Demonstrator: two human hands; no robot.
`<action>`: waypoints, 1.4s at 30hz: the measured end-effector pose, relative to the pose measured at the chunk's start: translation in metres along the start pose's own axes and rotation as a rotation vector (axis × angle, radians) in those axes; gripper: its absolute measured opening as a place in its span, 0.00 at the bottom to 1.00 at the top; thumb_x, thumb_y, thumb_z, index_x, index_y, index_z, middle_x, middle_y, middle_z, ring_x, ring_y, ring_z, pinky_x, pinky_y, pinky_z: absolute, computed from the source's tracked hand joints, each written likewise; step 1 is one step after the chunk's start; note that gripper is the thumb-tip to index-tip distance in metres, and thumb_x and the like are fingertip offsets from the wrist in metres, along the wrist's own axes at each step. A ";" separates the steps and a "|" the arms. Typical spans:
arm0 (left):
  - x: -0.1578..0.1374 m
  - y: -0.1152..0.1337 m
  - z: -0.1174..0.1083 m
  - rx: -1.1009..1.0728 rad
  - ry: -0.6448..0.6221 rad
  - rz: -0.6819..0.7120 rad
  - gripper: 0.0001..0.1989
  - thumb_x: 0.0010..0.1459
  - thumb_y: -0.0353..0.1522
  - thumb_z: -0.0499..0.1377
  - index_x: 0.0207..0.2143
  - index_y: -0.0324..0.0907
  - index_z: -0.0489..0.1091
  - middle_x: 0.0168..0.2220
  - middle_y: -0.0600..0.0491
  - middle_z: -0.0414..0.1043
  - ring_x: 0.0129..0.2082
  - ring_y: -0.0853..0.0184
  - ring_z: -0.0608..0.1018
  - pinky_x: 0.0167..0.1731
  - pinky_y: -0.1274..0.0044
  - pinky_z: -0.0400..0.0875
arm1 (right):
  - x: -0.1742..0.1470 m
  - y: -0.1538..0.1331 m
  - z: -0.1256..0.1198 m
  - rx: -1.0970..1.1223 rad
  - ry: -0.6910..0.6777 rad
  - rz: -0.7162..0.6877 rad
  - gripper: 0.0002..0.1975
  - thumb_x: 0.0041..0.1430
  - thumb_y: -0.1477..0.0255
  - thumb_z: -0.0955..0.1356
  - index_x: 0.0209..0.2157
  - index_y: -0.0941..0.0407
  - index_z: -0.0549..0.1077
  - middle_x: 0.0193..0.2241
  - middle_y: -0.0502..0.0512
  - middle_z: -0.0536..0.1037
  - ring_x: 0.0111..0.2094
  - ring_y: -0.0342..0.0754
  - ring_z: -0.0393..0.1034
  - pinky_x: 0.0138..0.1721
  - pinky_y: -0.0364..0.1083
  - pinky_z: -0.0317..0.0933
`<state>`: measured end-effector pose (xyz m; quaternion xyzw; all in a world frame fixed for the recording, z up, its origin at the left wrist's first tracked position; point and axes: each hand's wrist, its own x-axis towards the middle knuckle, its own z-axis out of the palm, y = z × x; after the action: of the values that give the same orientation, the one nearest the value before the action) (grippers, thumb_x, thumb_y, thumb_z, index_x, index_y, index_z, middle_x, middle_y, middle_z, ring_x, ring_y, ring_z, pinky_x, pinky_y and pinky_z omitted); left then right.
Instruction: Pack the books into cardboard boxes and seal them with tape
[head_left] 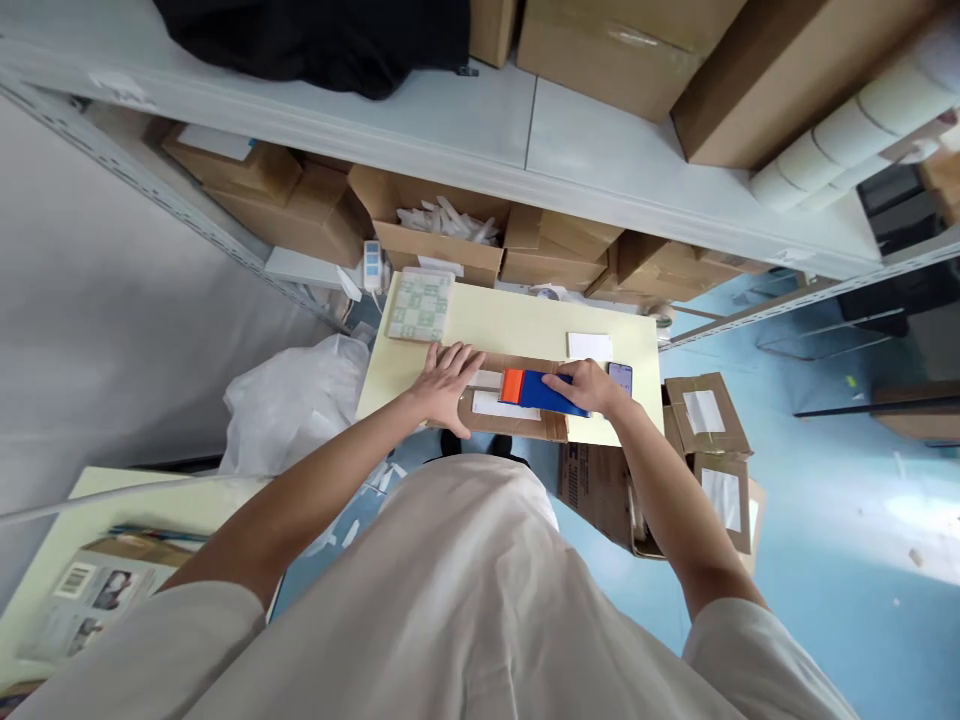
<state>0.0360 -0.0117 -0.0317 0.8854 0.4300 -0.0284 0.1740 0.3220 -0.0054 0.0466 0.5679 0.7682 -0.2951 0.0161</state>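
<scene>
A flat cardboard box (553, 425) lies along the front edge of the pale yellow table (495, 318). White labels (504, 405) show on its top. My left hand (442, 385) rests flat on the left end of the box, its fingers spread. In my right hand (587, 387) is a blue hand tool with an orange end (544, 390), its exact kind unclear. The fingers wrap its right part, and the orange end points left over the labels. The tool hides part of the box top; whether it touches the box I cannot tell.
On the table are a green-and-white patterned pack (421, 305), a white paper stack (589, 346) and a phone (620, 378). Cardboard boxes (442, 240) line the back beneath a grey shelf (450, 130). More boxes (705, 415) stand right; a plastic bag (300, 400) lies left.
</scene>
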 end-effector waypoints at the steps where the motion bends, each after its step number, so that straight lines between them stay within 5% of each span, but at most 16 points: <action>1: 0.000 -0.001 0.000 0.005 -0.012 -0.005 0.72 0.25 0.55 0.67 0.68 0.36 0.38 0.68 0.32 0.40 0.67 0.40 0.45 0.60 0.48 0.25 | -0.001 0.002 -0.002 0.006 -0.006 0.000 0.24 0.62 0.52 0.59 0.25 0.55 0.74 0.24 0.55 0.76 0.27 0.47 0.69 0.31 0.44 0.57; 5: 0.001 -0.001 -0.002 0.032 -0.039 -0.028 0.73 0.27 0.54 0.66 0.68 0.34 0.34 0.67 0.33 0.44 0.66 0.40 0.47 0.60 0.47 0.25 | -0.014 0.029 -0.013 -0.024 -0.011 0.012 0.26 0.61 0.50 0.59 0.22 0.55 0.72 0.22 0.55 0.75 0.26 0.47 0.68 0.28 0.44 0.54; 12: 0.004 -0.002 -0.010 0.087 -0.101 -0.085 0.72 0.27 0.54 0.66 0.68 0.32 0.34 0.66 0.31 0.45 0.65 0.39 0.49 0.61 0.49 0.25 | -0.042 0.146 -0.024 0.067 -0.010 0.083 0.28 0.58 0.47 0.59 0.19 0.55 0.69 0.18 0.51 0.71 0.21 0.44 0.63 0.27 0.43 0.55; 15: 0.002 -0.002 -0.014 0.104 -0.121 -0.090 0.73 0.27 0.54 0.66 0.68 0.31 0.33 0.66 0.29 0.44 0.66 0.40 0.48 0.61 0.50 0.25 | -0.035 0.176 -0.012 0.059 0.026 0.099 0.28 0.56 0.47 0.60 0.19 0.55 0.70 0.18 0.52 0.71 0.22 0.45 0.63 0.27 0.44 0.55; 22: 0.020 0.050 0.006 0.064 -0.176 -0.129 0.69 0.34 0.59 0.63 0.68 0.30 0.36 0.69 0.27 0.24 0.67 0.35 0.33 0.61 0.49 0.28 | -0.012 0.176 0.028 0.052 -0.010 0.109 0.27 0.59 0.50 0.58 0.22 0.55 0.72 0.19 0.55 0.73 0.24 0.47 0.67 0.27 0.44 0.53; 29: 0.098 0.136 0.021 -0.020 -0.154 0.119 0.63 0.43 0.57 0.60 0.69 0.35 0.33 0.70 0.34 0.26 0.69 0.41 0.34 0.61 0.51 0.25 | -0.002 0.174 0.038 0.056 -0.044 0.076 0.27 0.59 0.49 0.59 0.23 0.56 0.72 0.20 0.56 0.74 0.24 0.48 0.67 0.27 0.45 0.52; 38: 0.106 0.136 0.023 -0.009 -0.212 0.137 0.57 0.46 0.49 0.61 0.69 0.34 0.37 0.70 0.37 0.33 0.69 0.45 0.37 0.63 0.55 0.24 | -0.030 0.217 0.020 0.203 -0.114 -0.026 0.28 0.59 0.49 0.58 0.19 0.56 0.70 0.16 0.52 0.68 0.21 0.44 0.61 0.27 0.45 0.53; 42: 0.105 0.141 0.021 0.002 -0.202 0.135 0.54 0.46 0.48 0.61 0.68 0.34 0.41 0.70 0.36 0.35 0.69 0.45 0.39 0.63 0.54 0.27 | -0.037 0.206 0.011 0.069 -0.160 0.067 0.27 0.58 0.48 0.60 0.23 0.57 0.74 0.20 0.58 0.72 0.26 0.51 0.67 0.31 0.47 0.56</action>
<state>0.2130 -0.0202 -0.0325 0.9052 0.3495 -0.1062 0.2171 0.5137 -0.0051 -0.0387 0.5680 0.7345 -0.3651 0.0676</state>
